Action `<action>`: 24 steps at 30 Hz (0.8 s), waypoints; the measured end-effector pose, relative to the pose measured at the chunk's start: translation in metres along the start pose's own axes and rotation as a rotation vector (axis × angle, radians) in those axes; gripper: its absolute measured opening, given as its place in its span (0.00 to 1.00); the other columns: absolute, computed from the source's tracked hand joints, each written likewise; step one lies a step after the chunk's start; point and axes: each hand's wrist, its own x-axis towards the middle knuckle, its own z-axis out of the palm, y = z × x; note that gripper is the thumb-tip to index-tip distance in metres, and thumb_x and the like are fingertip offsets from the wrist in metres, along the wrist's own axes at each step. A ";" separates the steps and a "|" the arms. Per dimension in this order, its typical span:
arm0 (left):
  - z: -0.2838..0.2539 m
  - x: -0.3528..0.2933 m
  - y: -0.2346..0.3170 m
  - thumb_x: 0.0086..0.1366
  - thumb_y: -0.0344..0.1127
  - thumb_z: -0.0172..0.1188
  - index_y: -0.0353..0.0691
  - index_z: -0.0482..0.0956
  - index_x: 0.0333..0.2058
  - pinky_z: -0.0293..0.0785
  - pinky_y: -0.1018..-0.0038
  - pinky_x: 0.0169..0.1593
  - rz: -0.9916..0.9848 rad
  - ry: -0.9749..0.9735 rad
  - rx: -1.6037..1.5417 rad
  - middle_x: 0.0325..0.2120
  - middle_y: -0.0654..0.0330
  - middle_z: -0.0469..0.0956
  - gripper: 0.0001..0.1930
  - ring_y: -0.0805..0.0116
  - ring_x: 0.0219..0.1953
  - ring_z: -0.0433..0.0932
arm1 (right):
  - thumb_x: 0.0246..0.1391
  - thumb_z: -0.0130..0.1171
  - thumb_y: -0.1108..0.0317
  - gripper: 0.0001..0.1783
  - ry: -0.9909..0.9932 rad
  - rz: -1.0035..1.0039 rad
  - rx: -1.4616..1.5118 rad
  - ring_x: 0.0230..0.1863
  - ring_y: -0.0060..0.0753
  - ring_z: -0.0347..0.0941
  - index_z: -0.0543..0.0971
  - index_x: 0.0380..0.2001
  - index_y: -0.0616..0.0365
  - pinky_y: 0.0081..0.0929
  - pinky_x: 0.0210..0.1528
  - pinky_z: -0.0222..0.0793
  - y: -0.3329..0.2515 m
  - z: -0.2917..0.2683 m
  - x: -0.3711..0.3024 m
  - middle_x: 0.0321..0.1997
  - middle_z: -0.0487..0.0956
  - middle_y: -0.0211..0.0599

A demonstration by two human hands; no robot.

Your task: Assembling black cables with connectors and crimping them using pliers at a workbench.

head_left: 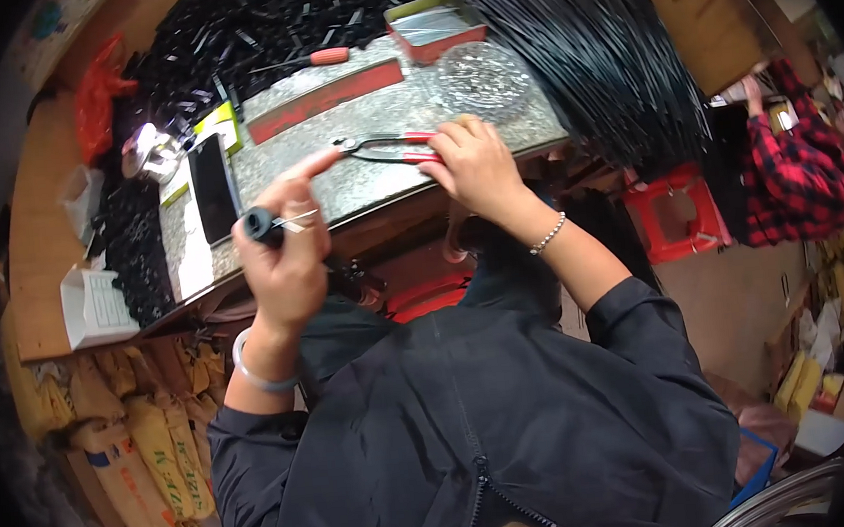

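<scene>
My right hand (477,163) is closed round the red handles of a pair of end-cutting pliers (362,152), which lies low over the stone-topped work surface (355,189). The plier head points left, and my left index fingertip reaches right up to it. Curled in the other fingers of my left hand (290,265) is a short black cylindrical part (259,224) with a round hollow end. Thin light metal strips or pins (298,220) stick out beside it; their exact kind is too small to tell. A black phone-like slab (215,189) lies just beyond my left hand.
Black parts (222,40) are heaped at the back, with long black rods (583,39) at right. A red-handled screwdriver (329,57), red bar (327,99), tin (437,29) and dish of small metal pieces (483,79) stand nearby. A co-worker in plaid (800,165) sits right.
</scene>
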 end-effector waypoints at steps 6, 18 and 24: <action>-0.001 0.005 -0.002 0.69 0.41 0.44 0.26 0.75 0.41 0.47 0.85 0.16 0.058 -0.070 0.152 0.08 0.75 0.57 0.20 0.88 0.12 0.52 | 0.47 0.58 0.64 0.10 -0.111 -0.010 -0.039 0.40 0.43 0.66 0.72 0.30 0.58 0.34 0.41 0.62 -0.006 -0.005 0.000 0.36 0.69 0.38; 0.004 0.018 -0.016 0.66 0.34 0.48 0.32 0.78 0.38 0.63 0.81 0.29 0.071 0.112 0.199 0.19 0.63 0.73 0.13 0.81 0.23 0.65 | 0.30 0.69 0.69 0.22 0.021 -0.169 -0.005 0.32 0.31 0.68 0.80 0.36 0.49 0.26 0.32 0.66 -0.040 -0.144 0.006 0.34 0.70 0.33; 0.013 0.021 -0.021 0.68 0.38 0.45 0.32 0.77 0.41 0.44 0.85 0.17 0.048 0.082 0.178 0.09 0.77 0.58 0.16 0.90 0.13 0.52 | 0.28 0.71 0.64 0.24 0.054 -0.244 -0.289 0.33 0.27 0.68 0.81 0.36 0.45 0.25 0.31 0.64 -0.044 -0.151 0.004 0.35 0.70 0.29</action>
